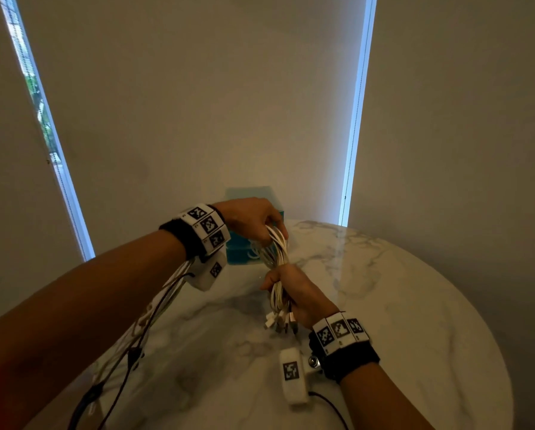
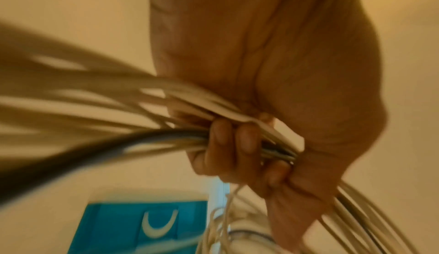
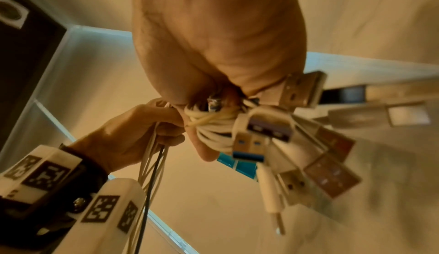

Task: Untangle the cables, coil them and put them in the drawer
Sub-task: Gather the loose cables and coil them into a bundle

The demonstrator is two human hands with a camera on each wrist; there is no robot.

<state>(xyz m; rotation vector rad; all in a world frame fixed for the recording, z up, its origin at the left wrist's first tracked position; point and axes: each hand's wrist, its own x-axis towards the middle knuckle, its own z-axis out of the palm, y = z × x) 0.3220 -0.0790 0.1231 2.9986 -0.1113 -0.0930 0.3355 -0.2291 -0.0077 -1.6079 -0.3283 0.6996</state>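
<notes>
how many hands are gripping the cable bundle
2. The left hand pinches the top of the cable bundle before the blue drawer box; the right hand grips it lower, above the plugs.

A round bench (image 1: 399, 305) with a white, grey-veined marble top stands close to pale roller blinds (image 1: 198, 103) drawn down over the windows. Cool daylight shows in narrow gaps (image 1: 357, 113) between the blinds, with greenery (image 1: 38, 97) visible through the left gap. The room is dim and warm-toned.

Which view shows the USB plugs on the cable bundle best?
Right wrist: the USB plugs fan out close up below the right hand. Head view shows them small; left wrist shows only blurred cable strands.
</notes>
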